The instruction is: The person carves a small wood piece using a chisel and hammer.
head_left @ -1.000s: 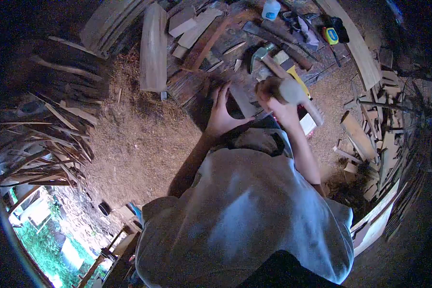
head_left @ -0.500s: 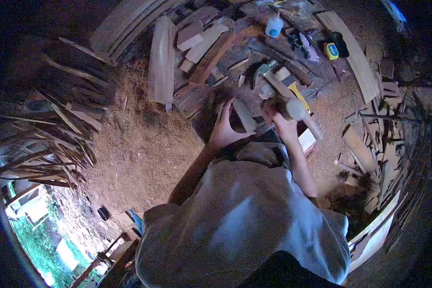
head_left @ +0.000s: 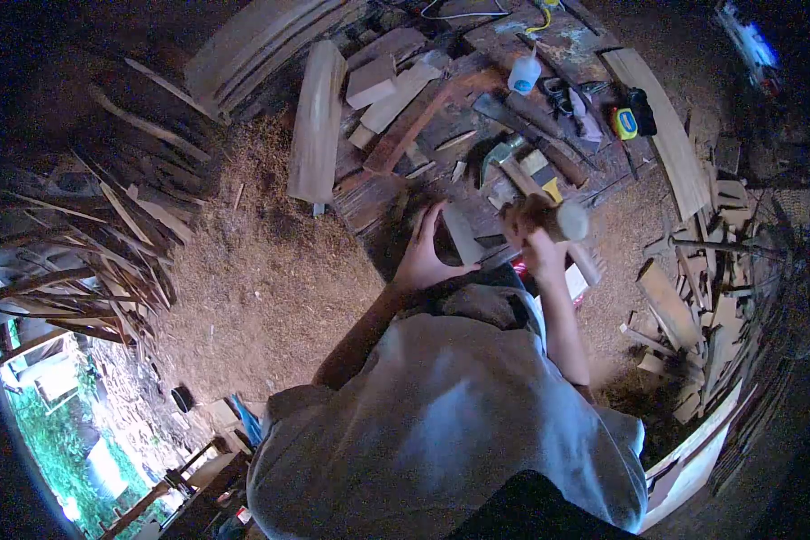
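My left hand (head_left: 423,261) rests with thumb and fingers spread wide in a C shape, beside a flat grey-brown wood piece (head_left: 462,236). My right hand (head_left: 542,252) is closed at a mallet-like tool with a round pale end (head_left: 571,220); its grip is partly hidden and blurred. Just beyond it lies a hammer (head_left: 497,162) with its metal head to the upper left. A yellow-handled tool (head_left: 553,191) sits beside the hammer. Below the right hand, a white and red object (head_left: 574,283) shows partly.
Boards (head_left: 317,126) and wood blocks (head_left: 371,83) lie at the upper left. A translucent bottle (head_left: 524,72), a yellow tape measure (head_left: 625,123) and a long plank (head_left: 661,130) are farther back. Wood shavings (head_left: 270,279) cover the ground; scrap wood (head_left: 670,292) is piled right.
The whole view has shifted, so the bench items appear lower. The round pale end has moved slightly right and down in view with my right hand. My left hand keeps its spread shape.
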The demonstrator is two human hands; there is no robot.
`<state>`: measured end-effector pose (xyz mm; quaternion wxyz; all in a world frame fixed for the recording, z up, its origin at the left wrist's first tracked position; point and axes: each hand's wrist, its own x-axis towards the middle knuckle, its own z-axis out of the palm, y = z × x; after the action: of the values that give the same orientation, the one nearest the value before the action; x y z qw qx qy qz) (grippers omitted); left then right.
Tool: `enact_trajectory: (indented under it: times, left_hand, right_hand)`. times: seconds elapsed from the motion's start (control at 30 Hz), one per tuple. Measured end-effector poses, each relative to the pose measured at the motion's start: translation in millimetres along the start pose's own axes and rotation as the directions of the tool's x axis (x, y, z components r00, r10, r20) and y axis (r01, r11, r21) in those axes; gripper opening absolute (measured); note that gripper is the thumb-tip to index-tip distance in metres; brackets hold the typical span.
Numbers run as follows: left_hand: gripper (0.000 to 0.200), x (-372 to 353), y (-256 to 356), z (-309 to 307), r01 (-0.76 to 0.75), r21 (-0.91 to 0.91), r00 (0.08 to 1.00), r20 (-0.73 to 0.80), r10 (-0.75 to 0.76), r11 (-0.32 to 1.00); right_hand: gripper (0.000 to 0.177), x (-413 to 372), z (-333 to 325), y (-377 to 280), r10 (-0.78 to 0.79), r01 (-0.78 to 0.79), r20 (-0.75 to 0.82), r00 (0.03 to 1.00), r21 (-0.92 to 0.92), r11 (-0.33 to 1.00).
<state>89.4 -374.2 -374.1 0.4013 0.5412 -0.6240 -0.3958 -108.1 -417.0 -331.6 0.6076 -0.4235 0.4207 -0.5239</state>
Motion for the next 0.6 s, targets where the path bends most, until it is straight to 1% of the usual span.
enact_trajectory:
  times: [0.07, 0.1, 0.13, 0.2, 0.23, 0.27, 0.33, 0.37, 0.43, 0.5, 0.53, 0.6]
  left_hand:
    - [0.113, 0.0, -3.4, -0.5, -0.010, 0.031, 1.000, 0.007, 0.010, 0.999]
    - [0.113, -0.7, -3.6, -0.7, -0.010, 0.032, 1.000, 0.006, 0.010, 0.999]
    - [0.113, -1.6, -3.6, -0.9, 0.002, 0.018, 1.000, 0.014, -0.002, 1.000]
    - [0.113, -2.1, -1.4, -2.0, 0.014, 0.004, 1.000, 0.017, -0.014, 1.000]
    - [0.114, -1.7, 1.4, -2.9, 0.043, 0.016, 0.999, 0.026, -0.043, 0.999]
    - [0.114, -0.8, 4.2, -3.4, 0.069, 0.027, 0.997, 0.034, -0.070, 0.997]
    - [0.114, 0.4, 7.7, -3.5, 0.058, 0.012, 0.998, 0.025, -0.058, 0.998]
    - [0.114, 0.4, 8.7, -3.7, 0.050, -0.001, 0.999, 0.019, -0.050, 0.999]
    - [0.113, -0.9, 7.7, -3.6, 0.049, 0.014, 0.999, 0.014, -0.049, 0.999]
    - [0.113, -1.2, 7.7, -4.3, 0.051, 0.031, 0.999, 0.008, -0.052, 0.998]
    - [0.113, -0.8, 8.6, -4.9, 0.062, 0.005, 0.998, 0.017, -0.062, 0.998]
    - [0.113, -0.2, 12.8, -7.0, 0.076, -0.020, 0.997, 0.024, -0.075, 0.997]
  right_hand:
    - [0.021, -5.0, 7.3, 22.6, -0.130, 0.083, -0.142, 0.981, -0.294, 0.952]
    - [0.039, -7.3, 19.8, -8.6, 0.055, -0.073, -0.059, 0.997, -0.371, 0.926]
    - [0.039, -9.4, 19.5, -3.1, 0.055, -0.072, -0.056, 0.997, -0.370, 0.926]
    - [0.023, -11.1, 16.5, 11.0, -0.073, 0.016, -0.211, 0.975, -0.257, 0.966]
    - [0.017, -8.2, 8.3, -18.8, 0.111, -0.102, 0.038, 0.993, -0.202, 0.974]
    - [0.014, -2.8, -2.0, 4.0, -0.034, 0.036, 0.019, 0.999, -0.133, 0.991]
    - [0.015, -2.8, 7.6, -19.8, 0.017, -0.016, 0.013, 1.000, -0.099, 0.995]
    - [0.015, -1.2, 6.9, -10.2, 0.014, -0.012, 0.015, 1.000, -0.100, 0.995]
    - [0.016, 1.5, 5.2, 17.1, -0.070, 0.058, -0.074, 0.995, -0.157, 0.986]
    - [0.016, 3.4, 2.0, 19.8, -0.074, 0.061, -0.061, 0.995, -0.182, 0.981]
    - [0.016, 4.4, 3.1, 18.2, -0.076, 0.064, -0.051, 0.996, -0.206, 0.977]
    - [0.021, 3.3, 6.3, 1.8, -0.053, 0.052, -0.039, 0.998, -0.026, 0.998]
